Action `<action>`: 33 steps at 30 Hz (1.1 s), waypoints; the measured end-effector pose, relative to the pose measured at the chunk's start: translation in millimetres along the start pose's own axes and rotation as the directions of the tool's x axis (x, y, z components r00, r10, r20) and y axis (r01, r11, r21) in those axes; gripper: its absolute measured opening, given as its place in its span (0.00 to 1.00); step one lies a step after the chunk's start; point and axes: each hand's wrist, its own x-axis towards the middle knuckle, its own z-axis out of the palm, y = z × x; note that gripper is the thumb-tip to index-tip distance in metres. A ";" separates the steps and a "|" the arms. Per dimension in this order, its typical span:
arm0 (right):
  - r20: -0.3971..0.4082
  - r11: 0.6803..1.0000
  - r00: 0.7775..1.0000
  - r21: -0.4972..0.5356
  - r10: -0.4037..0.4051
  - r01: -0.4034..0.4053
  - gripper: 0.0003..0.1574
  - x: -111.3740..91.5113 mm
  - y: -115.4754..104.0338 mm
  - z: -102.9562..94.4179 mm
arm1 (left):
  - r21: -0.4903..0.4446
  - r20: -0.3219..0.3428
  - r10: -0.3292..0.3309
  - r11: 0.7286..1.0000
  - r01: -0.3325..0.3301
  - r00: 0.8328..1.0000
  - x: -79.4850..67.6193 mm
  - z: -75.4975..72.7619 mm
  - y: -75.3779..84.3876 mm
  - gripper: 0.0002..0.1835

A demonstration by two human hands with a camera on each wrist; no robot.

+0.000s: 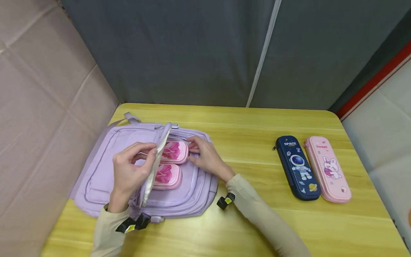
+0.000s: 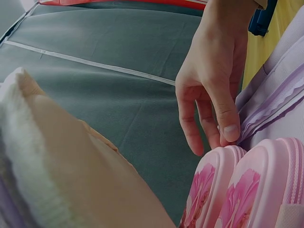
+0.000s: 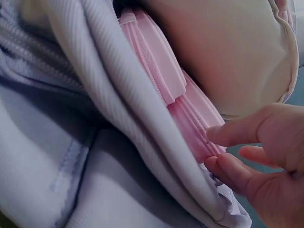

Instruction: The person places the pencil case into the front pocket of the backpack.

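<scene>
A lilac backpack (image 1: 106,157) lies on the table with its front pocket unzipped. My left hand (image 1: 132,169) pinches the edge of the raised pocket flap (image 1: 158,167), whose pale lining shows. Two pink pencil cases (image 1: 174,151) with pink flower pictures lie side by side in the pocket, their left ends hidden behind the flap. My right hand (image 1: 207,157) is at the right end of the farther case, its thumb and fingertips at that case's corner in the right wrist view (image 3: 270,156). The zipped sides of both cases (image 3: 159,61) show there.
To the right on the wooden table (image 1: 244,142) lie a dark blue pencil case (image 1: 298,167) with an astronaut and a pink pencil case (image 1: 329,169) with a rabbit. A grey curtain (image 1: 179,53) hangs behind the table, and a pale wall covering (image 1: 48,107) stands at the left.
</scene>
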 end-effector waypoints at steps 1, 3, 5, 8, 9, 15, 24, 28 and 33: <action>0.002 1.000 1.000 0.014 0.006 -0.006 0.36 0.4 -0.4 -0.2 | -0.002 0.001 0.000 1.000 0.000 1.000 0.3 0.3 0.1 0.10; 0.011 0.999 1.000 0.043 0.017 -0.017 0.35 1.0 -1.3 -0.6 | -0.007 0.004 -0.001 1.000 0.001 1.000 0.6 0.8 0.2 0.11; 0.021 0.998 1.000 0.064 0.023 -0.024 0.34 1.6 -2.3 -0.6 | -0.009 0.008 -0.002 1.000 0.002 1.000 0.9 1.4 -0.1 0.11; 0.034 0.996 0.999 0.086 0.022 -0.025 0.33 2.4 -3.4 -0.5 | -0.014 0.011 -0.002 1.000 0.002 1.000 0.9 2.3 -0.4 0.11; 0.038 0.995 0.999 0.093 0.021 -0.025 0.32 2.7 -3.2 -0.2 | -0.014 0.009 -0.001 1.000 0.001 1.000 0.7 2.6 -0.4 0.11; 0.057 0.992 0.998 0.118 0.028 -0.034 0.30 3.2 -0.9 1.2 | -0.016 0.012 0.000 1.000 0.001 1.000 0.1 4.9 -0.4 0.10; 0.059 0.996 0.998 0.082 0.033 -0.038 0.23 -2.6 2.8 0.1 | -0.031 0.006 -0.004 1.000 0.004 1.000 -1.2 3.3 -1.8 0.11; -0.009 0.996 1.000 0.084 0.006 -0.005 0.21 -12.9 3.6 -8.0 | -0.037 -0.004 -0.007 0.999 0.007 1.000 -1.8 1.3 -3.1 0.11; -0.118 0.997 0.990 0.024 -0.072 0.075 0.19 -28.7 3.2 -26.2 | -0.029 0.002 -0.031 0.999 0.031 1.000 -2.6 -1.2 -5.4 0.10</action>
